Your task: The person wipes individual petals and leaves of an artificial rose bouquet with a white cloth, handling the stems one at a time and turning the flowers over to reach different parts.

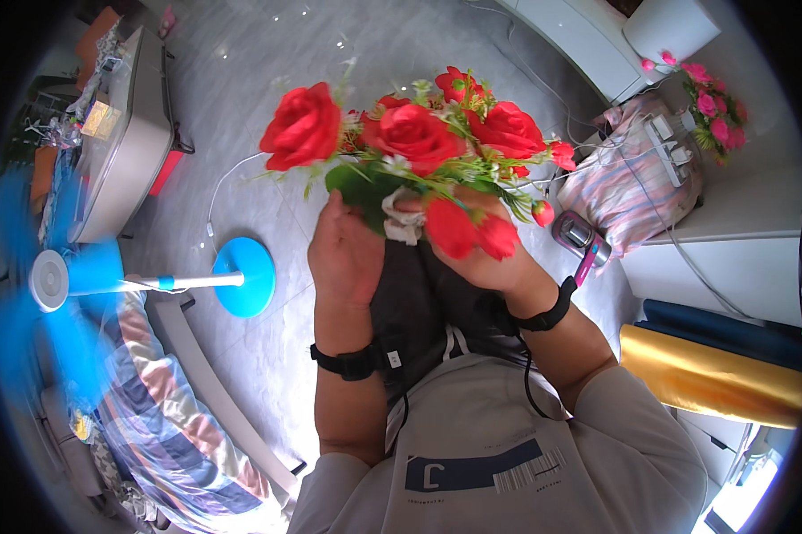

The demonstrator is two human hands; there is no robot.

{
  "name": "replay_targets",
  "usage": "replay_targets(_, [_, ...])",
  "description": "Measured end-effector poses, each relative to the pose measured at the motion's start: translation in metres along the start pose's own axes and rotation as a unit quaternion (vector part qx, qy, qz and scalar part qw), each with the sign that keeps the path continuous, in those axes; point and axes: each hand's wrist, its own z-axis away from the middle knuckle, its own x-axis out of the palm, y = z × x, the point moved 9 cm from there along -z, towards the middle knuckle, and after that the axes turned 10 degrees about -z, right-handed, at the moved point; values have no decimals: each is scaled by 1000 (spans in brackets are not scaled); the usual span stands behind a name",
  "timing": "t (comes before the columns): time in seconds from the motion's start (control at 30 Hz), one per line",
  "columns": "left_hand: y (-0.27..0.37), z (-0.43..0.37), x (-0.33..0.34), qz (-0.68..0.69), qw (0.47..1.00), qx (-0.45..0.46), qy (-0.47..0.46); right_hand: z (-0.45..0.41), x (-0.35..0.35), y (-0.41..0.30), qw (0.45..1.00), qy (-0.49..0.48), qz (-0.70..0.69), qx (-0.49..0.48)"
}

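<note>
A bouquet of red artificial roses with green leaves and small white flowers is held up in front of me. My left hand is at its lower left, the fingers up against a broad green leaf; whether they grip it is hidden. My right hand is around the lower right of the bouquet, partly covered by red petals. Between the hands, a crumpled whitish cloth or tissue lies against my right fingers. The stems are mostly hidden. Both wrists wear black straps.
A blue standing fan is on the left, near a bed with a plaid cover. A table stands at upper left. On the right are a striped fabric bundle, a power strip, pink flowers, a handheld device and a gold roll.
</note>
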Motion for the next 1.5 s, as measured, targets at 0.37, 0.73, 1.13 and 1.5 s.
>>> replay_targets(0.37, [-32, 11, 7, -195, 977, 80, -43, 2, -13, 20, 946, 49, -297, 117])
replay_targets(0.73, [-22, 11, 7, -327, 928, 162, 70, 8, -20, 33, 891, 95, -424, 133])
replay_targets(1.13, [-9, 9, -11, -355, 898, 195, 172, 10, -24, 41, 867, 130, -459, 144])
replay_targets(1.5, [-20, -8, -34, -280, 929, 185, 153, 7, -27, 36, 890, 108, -419, 141])
